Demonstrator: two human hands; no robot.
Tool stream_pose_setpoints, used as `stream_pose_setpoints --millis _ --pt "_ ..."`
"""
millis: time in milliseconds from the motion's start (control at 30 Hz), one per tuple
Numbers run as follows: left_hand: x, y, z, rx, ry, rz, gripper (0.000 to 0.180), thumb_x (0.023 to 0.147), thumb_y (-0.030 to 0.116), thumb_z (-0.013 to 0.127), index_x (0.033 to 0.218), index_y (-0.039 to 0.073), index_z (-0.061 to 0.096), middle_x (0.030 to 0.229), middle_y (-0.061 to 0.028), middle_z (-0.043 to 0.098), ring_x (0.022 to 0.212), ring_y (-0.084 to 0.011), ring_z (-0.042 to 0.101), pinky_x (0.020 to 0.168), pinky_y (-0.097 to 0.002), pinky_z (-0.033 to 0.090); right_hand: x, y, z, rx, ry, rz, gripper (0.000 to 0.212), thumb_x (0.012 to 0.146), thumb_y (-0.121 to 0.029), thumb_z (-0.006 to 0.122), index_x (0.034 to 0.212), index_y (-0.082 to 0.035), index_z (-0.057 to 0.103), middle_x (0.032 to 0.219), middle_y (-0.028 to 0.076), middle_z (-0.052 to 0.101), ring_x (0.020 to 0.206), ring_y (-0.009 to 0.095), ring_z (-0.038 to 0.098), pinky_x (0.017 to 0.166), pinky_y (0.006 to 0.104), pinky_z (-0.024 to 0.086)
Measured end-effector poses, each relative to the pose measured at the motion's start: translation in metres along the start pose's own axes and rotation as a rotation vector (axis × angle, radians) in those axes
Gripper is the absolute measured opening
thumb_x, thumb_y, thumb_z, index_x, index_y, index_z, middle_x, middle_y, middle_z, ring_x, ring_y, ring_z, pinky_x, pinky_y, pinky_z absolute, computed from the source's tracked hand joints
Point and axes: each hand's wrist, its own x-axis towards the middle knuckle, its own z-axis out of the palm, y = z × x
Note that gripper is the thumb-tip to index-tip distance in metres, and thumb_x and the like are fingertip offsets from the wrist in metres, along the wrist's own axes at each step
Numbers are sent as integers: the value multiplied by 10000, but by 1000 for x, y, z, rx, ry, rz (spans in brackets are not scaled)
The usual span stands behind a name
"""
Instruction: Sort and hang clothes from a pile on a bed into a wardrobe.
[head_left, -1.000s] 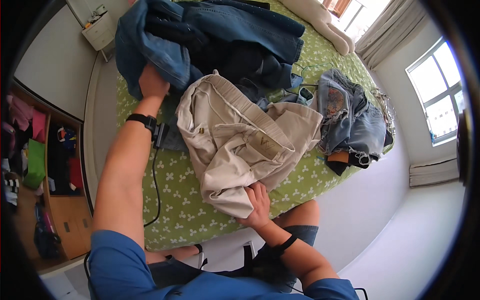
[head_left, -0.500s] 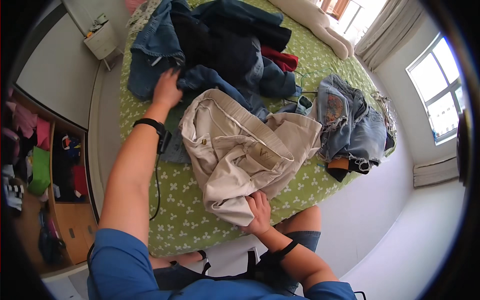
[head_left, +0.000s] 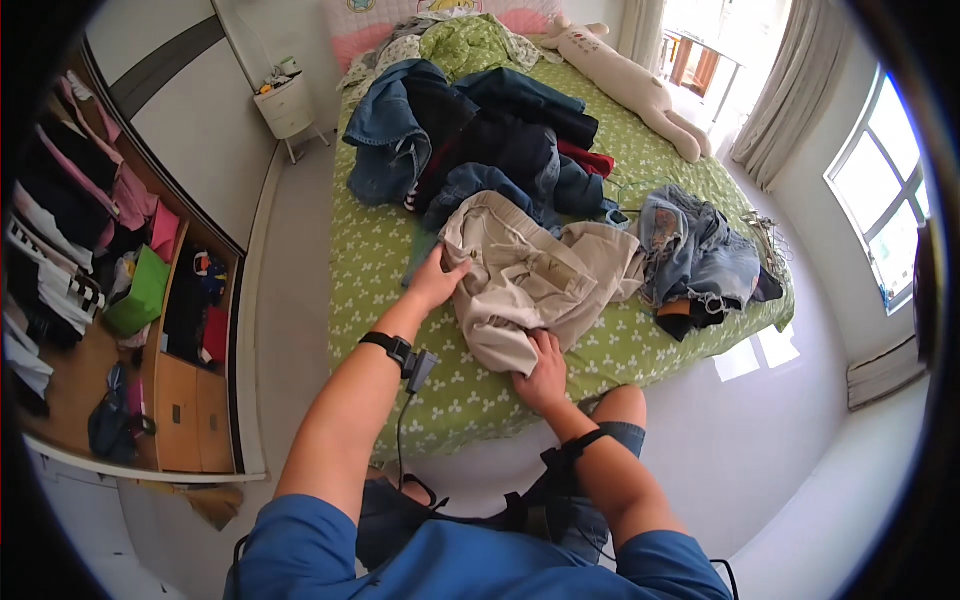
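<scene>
Beige trousers (head_left: 510, 300) lie crumpled near the front edge of a bed with a green, leaf-patterned sheet (head_left: 420, 430). My left hand (head_left: 437, 280) pinches the waistband side of the trousers, its thumb on top of the cloth. At the near end my right hand (head_left: 543, 373) is closed on a bunched part of the same trousers. Just beyond them is a heap of dark and blue denim clothes (head_left: 500, 140), partly under the trousers. A red garment (head_left: 588, 160) shows at the heap's right side.
Frayed light-blue denim shorts (head_left: 700, 250) lie at the bed's right, beside some wire hangers (head_left: 770, 240). A long plush toy (head_left: 625, 75) rests along the far right edge. On the left stand an open wardrobe (head_left: 200, 420) with clothes and a white bedside cabinet (head_left: 287, 110).
My left hand has come back from the denim heap and taken hold of the trousers. My right hand keeps its grip. The view has tilted up, showing more of the room.
</scene>
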Motion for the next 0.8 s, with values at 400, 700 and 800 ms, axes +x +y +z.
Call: stream_pose_setpoints --millis 400,700,800 --pt "-106 23 -66 -388 -90 -166 813 981 61 729 1687 161 337 1274 -130 698 1028 -192 686 819 -340 577 -3 -76 -50 531 -597 -418 567 711 130 612 1219 -69 766 1434 164 636 1455 443 461 1221 495 382" --pt "-136 29 -93 -197 -246 29 874 914 4 723 1682 254 389 1430 -126 526 1237 -256 567 970 -392 547 7 -46 20 -44 -450 -42 394 754 -116 722 1141 -90 794 1304 203 696 1356 458 513 1179 484 426" --pt "-142 66 -91 111 -277 345 999 840 216 859 1696 288 349 1642 -174 364 1468 -354 418 1155 -462 448 4 -43 15 -15 -538 -72 372 754 -109 707 1111 -118 814 1195 184 751 1306 443 567 1134 474 464"
